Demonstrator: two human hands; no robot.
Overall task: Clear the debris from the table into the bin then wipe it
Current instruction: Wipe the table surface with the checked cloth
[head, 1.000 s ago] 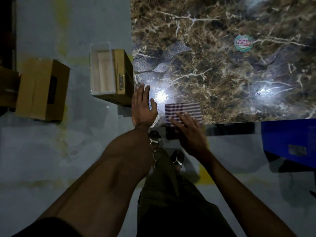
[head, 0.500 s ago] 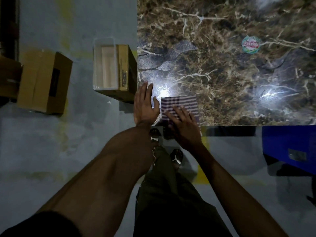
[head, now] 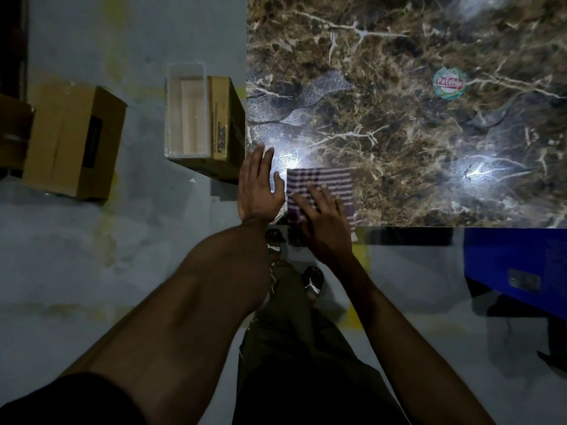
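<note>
A brown marbled table (head: pixel 399 133) fills the upper right. A folded purple-and-white striped cloth (head: pixel 325 182) lies at its near left corner. My right hand (head: pixel 322 219) presses flat on the cloth with spread fingers. My left hand (head: pixel 259 188) rests flat and open on the table's left edge, just beside the cloth. A round green-and-red sticker (head: pixel 449 84) lies on the table farther right. An open cardboard box (head: pixel 201 121) with a pale inside stands on the floor against the table's left side.
A closed cardboard box (head: pixel 73 142) sits on the grey floor at the left. A blue object (head: pixel 518 265) stands by the table's near right edge. My legs and sandalled feet (head: pixel 313 277) are below the table's corner.
My right hand has slid the cloth slightly left and away from the near edge, closer to my left hand. The view has shifted a little; my left hand stays on the corner.
</note>
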